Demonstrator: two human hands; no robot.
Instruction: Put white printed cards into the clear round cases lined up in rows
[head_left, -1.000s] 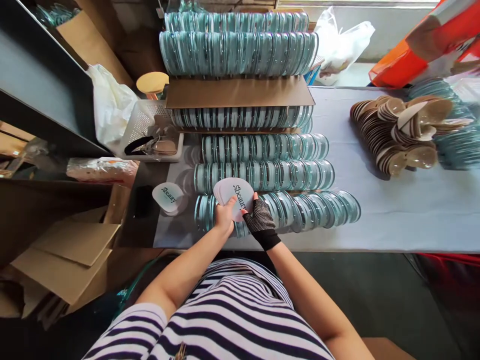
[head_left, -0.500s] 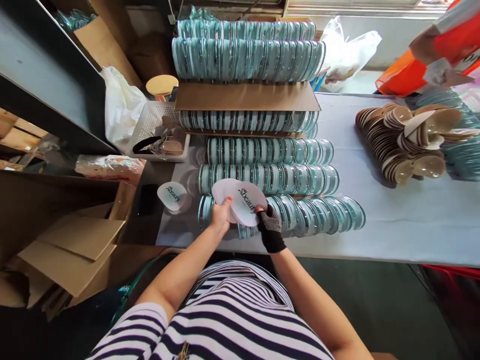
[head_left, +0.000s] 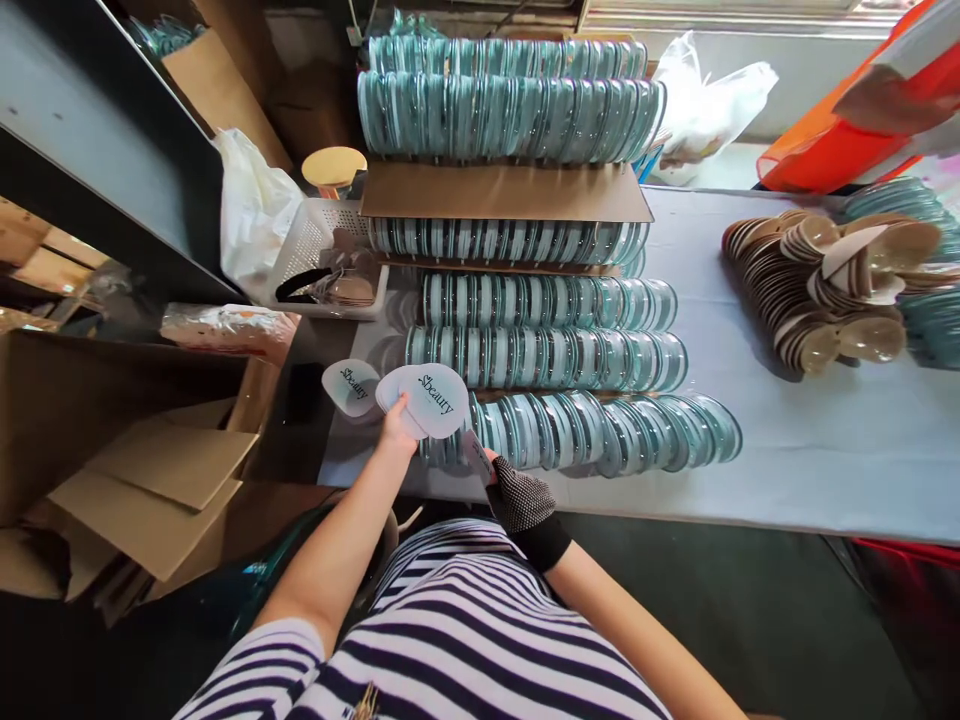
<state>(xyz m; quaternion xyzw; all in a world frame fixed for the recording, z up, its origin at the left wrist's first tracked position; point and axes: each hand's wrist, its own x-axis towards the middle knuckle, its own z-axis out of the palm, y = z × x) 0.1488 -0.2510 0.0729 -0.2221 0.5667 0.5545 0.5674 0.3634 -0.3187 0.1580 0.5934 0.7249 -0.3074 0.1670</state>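
Left hand (head_left: pixel 396 428): closed in a grip on a fanned bunch of white Sbeauty cards (head_left: pixel 427 400), now carried left of the nearest row of glass discs (head_left: pixel 600 430), toward the lone card (head_left: pixel 351 386) lying on the table (head_left: pixel 787 450).
Right hand (head_left: pixel 517 495): gloved, pinching one narrow card (head_left: pixel 478 455) at the near end of that row; half a second ago it shared the bunch with the left.
Change: the bunch has split, one piece drawn off to the right.
Meaning: likely a single card is being separated from the bunch.
Behind the row: more disc rows, cardboard sheet (head_left: pixel 502 190).
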